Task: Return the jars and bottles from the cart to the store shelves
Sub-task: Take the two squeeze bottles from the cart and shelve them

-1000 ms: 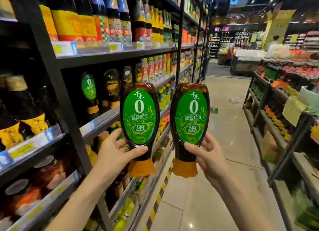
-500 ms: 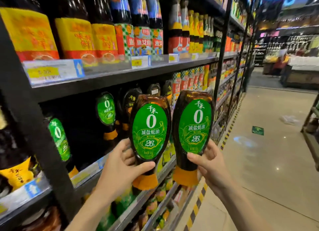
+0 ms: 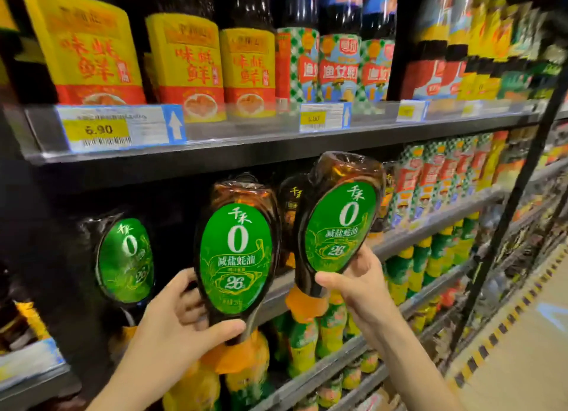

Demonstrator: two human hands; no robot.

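I hold two dark sauce squeeze bottles with oval green labels, standing on their orange caps. My left hand (image 3: 172, 327) grips the left bottle (image 3: 236, 257) low on its body, upright. My right hand (image 3: 359, 284) grips the right bottle (image 3: 338, 223) near its cap, top tilted to the right. Both are raised in front of the middle shelf (image 3: 430, 226), just under the upper shelf edge (image 3: 246, 146). A matching green-label bottle (image 3: 126, 257) stands on that shelf at the left, and another dark one (image 3: 290, 201) shows between the two held bottles.
Yellow-label bottles (image 3: 184, 63) and blue-capped checkered ones (image 3: 338, 63) fill the upper shelf, with price tags (image 3: 120, 128) on its edge. Green and yellow bottles (image 3: 399, 275) crowd the lower shelves. A black upright post (image 3: 507, 220) stands at the right, beside the aisle floor (image 3: 522, 364).
The view has closed in on the shelving. Both bottles have moved up and toward the middle shelf, and the right bottle now tilts to the right.
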